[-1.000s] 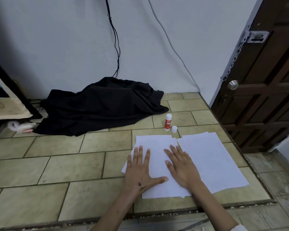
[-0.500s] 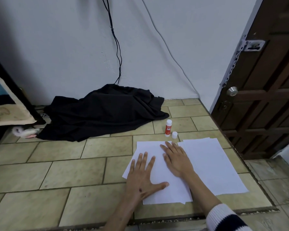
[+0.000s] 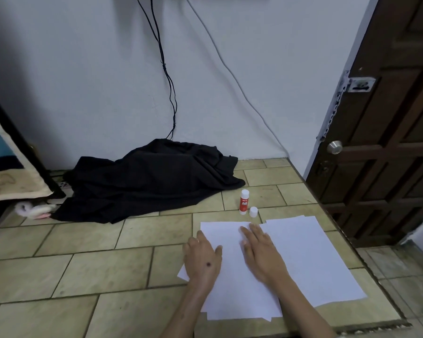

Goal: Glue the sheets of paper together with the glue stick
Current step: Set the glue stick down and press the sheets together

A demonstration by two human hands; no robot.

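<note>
Both hands are flat on the near stack of paper [image 3: 232,272], which looks like pressing freshly glued sheets together so they bond — that's my read, anyway. The stack sits on the tiled floor [image 3: 88,269], and its edges are a bit ragged at the bottom, so there's clearly more than one sheet in it.

Grip-wise: the left hand [image 3: 203,261] lies palm down on the left edge of that stack, partly hanging off onto the tile. Its fingers look drawn close together instead of fanned, and they're blurred, so I can't say much more. The right hand [image 3: 261,252] is palm down on the stack's right side, fingers straight and pointing away from the person, tips close to the stack's far edge. Neither hand is pinching or curling round anything, just flat contact with the top sheet.

The glue stick [image 3: 244,201] stands upright just beyond the stack's far edge, uncapped by the look of it, with its white cap [image 3: 253,212] sitting right next to it — handy for another pass without hunting for it. A second pile of sheets [image 3: 310,259] lies to the right of the stack, overlapping its edge a little, probably waiting its turn.

A black cloth [image 3: 147,179] is heaped well beyond the stack, against the wall.
</note>
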